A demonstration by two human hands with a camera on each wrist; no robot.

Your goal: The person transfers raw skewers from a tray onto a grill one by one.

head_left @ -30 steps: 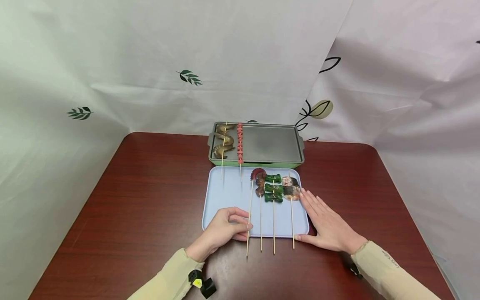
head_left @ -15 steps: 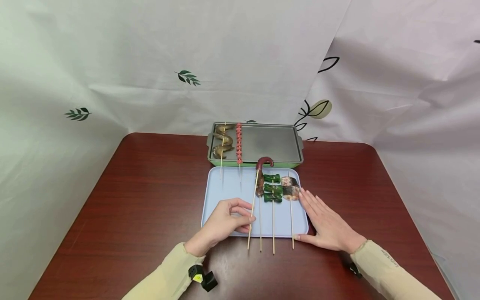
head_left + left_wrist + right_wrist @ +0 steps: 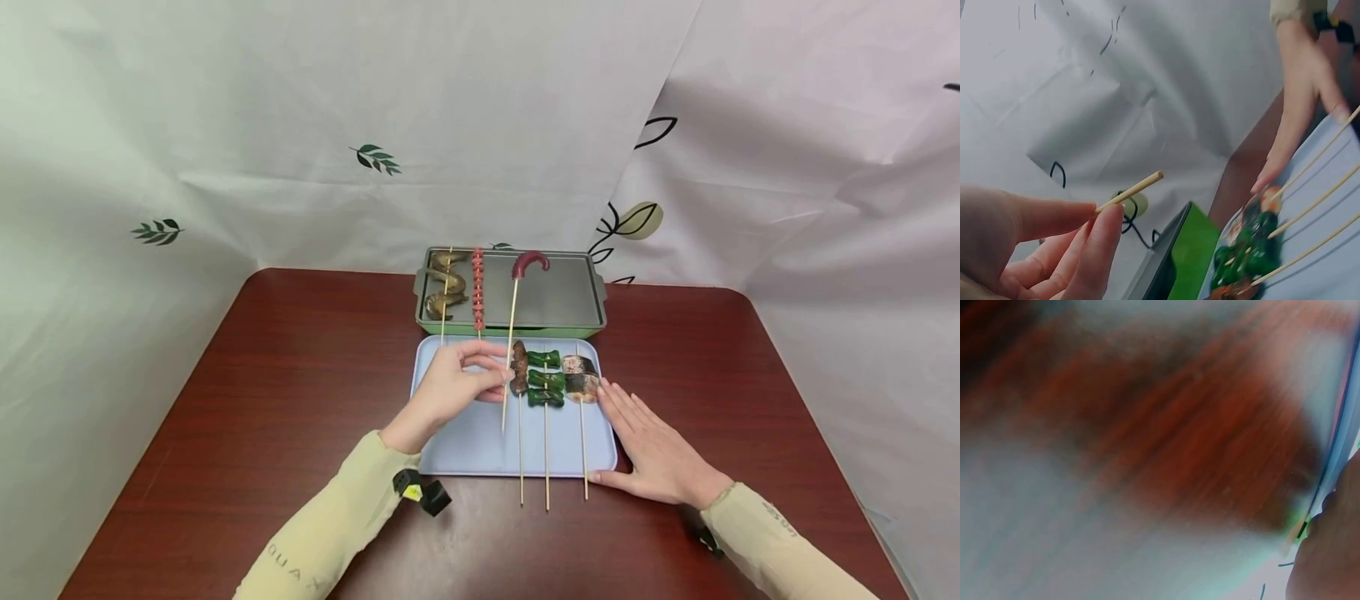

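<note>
My left hand (image 3: 457, 387) pinches the stick of a skewer with a dark red, curled tentacle-like piece (image 3: 532, 262) at its top. That piece overlaps the grey grill plate (image 3: 562, 292) in the head view. In the left wrist view, thumb and fingers grip the wooden stick (image 3: 1138, 187), its blunt end pointing up. Fingers extended, my right hand (image 3: 652, 446) rests along the right edge of the light blue tray (image 3: 465, 446). Three skewers lie on the tray: brown meat (image 3: 519, 368), green peppers (image 3: 545, 379) and fish slices (image 3: 581, 379), nearest my right fingertips.
Behind the tray stands the green-sided grill (image 3: 540, 332). On its left part lie a skewer of brown curled pieces (image 3: 447, 283) and a skewer of small red pieces (image 3: 478, 287), their sticks reaching over the tray. A white cloth (image 3: 300, 167) hangs behind the brown table (image 3: 300, 375).
My left hand has moved forward, away from me, carrying the tentacle-like skewer from the tray to over the grill. My right hand has stayed at the tray's edge.
</note>
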